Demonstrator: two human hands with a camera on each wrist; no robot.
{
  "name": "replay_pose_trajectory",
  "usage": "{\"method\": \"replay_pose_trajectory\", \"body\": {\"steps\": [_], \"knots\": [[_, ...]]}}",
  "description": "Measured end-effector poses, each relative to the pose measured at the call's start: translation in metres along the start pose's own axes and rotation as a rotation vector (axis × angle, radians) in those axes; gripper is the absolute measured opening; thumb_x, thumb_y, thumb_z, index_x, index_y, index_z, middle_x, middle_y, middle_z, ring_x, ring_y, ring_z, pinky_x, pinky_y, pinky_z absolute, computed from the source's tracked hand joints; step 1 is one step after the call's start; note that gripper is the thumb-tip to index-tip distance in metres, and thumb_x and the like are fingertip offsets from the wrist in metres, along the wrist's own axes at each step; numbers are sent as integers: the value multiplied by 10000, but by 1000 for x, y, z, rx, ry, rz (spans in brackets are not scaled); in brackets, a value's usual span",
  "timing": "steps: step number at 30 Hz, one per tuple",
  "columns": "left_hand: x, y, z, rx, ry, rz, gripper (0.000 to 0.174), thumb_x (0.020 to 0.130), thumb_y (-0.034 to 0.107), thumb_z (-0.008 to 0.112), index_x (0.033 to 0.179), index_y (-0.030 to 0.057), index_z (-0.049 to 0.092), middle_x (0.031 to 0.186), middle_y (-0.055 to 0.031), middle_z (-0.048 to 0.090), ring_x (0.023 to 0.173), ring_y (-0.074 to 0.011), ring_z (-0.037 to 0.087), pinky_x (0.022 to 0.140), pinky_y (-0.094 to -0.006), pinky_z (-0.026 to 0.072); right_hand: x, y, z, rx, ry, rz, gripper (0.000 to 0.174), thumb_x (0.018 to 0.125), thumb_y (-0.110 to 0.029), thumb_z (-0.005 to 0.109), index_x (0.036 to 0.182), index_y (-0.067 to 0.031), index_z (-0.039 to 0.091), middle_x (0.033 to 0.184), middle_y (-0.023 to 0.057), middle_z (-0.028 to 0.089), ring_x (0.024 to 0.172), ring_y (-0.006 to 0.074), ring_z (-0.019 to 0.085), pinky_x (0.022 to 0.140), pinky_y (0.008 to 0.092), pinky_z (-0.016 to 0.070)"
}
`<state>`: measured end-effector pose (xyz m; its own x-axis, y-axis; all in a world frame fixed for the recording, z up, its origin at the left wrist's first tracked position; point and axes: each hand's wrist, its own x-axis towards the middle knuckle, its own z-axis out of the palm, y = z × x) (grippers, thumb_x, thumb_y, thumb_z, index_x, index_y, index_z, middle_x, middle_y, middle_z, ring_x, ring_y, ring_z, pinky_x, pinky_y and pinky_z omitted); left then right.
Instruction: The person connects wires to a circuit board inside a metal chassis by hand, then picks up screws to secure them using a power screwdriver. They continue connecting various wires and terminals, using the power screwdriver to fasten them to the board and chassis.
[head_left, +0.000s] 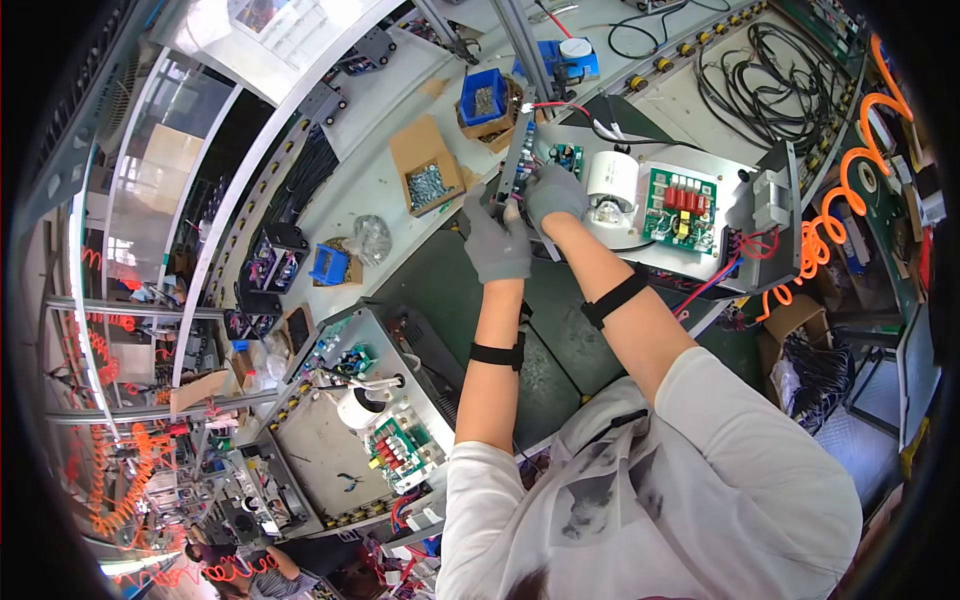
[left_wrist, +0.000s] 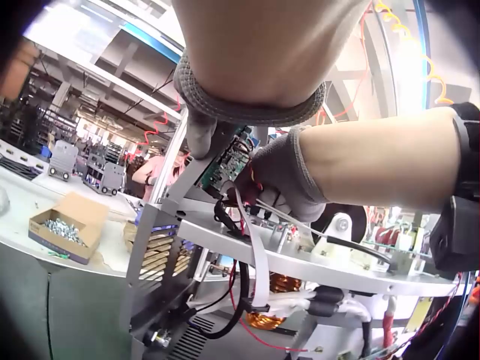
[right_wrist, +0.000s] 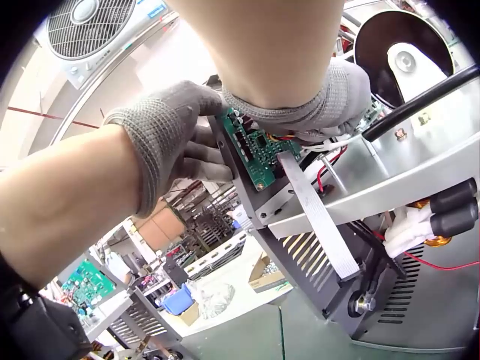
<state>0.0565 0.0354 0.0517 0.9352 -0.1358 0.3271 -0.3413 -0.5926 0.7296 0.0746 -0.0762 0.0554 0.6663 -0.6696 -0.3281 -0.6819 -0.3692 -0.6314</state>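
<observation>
Around the pale desk [head_left: 385, 115] we see an orange coiled hose [head_left: 815, 232] at right, far metal posts [head_left: 521, 45], and a beamed ceiling [left_wrist: 129, 58].

Board [right_wrist: 260, 166] on panel [right_wrist: 243, 183] between left hand [head_left: 497, 243] and right hand [head_left: 557, 195], cylinder [head_left: 612, 178] right, screws [head_left: 428, 187] in box [head_left: 418, 148] left

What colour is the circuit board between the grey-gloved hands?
Green circuit board, showing best in the right wrist view.

Gloved hands [head_left: 497, 240] [head_left: 557, 196] at metal panel [head_left: 519, 152] | white cylinder [head_left: 613, 178] beside green circuit board [head_left: 664, 212] | open screw carton [head_left: 419, 146]
</observation>
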Motion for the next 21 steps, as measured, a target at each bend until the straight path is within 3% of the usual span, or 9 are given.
{"method": "replay_pose_trajectory", "body": {"steps": [3,9,19,21], "knots": [[0,-2,0,-10,13,25,474,852,257,592,1246,106,377,859,-172,675,766,-337,662,689,-405,509,4,-2,-1,-7,-75,23,264,841,-263,571,1037,-119,673,1066,134,656,1000,292,632,818,393,515],[2,-6,-1,-13,-16,16,485,839,257,605,1244,112,381,859,-178,670,761,-340,662,687,-404,510,13,-11,-4,144,-4,231,279,773,-233,644,999,-75,689,1086,149,651,1020,298,629,833,367,509],[4,-2,-6,-96,-44,-1,514,836,262,605,1260,110,359,885,-170,672,806,-337,660,706,-412,506,23,-1,0,110,-87,124,304,763,-230,628,967,-11,678,1047,187,653,968,330,639,809,383,508],[5,-2,-7,-75,-64,-8,516,832,250,611,1257,106,356,877,-169,672,786,-339,658,702,-407,507,20,-2,5,58,3,100,311,763,-230,628,974,-5,673,1039,186,656,962,325,643,799,387,512]]}}
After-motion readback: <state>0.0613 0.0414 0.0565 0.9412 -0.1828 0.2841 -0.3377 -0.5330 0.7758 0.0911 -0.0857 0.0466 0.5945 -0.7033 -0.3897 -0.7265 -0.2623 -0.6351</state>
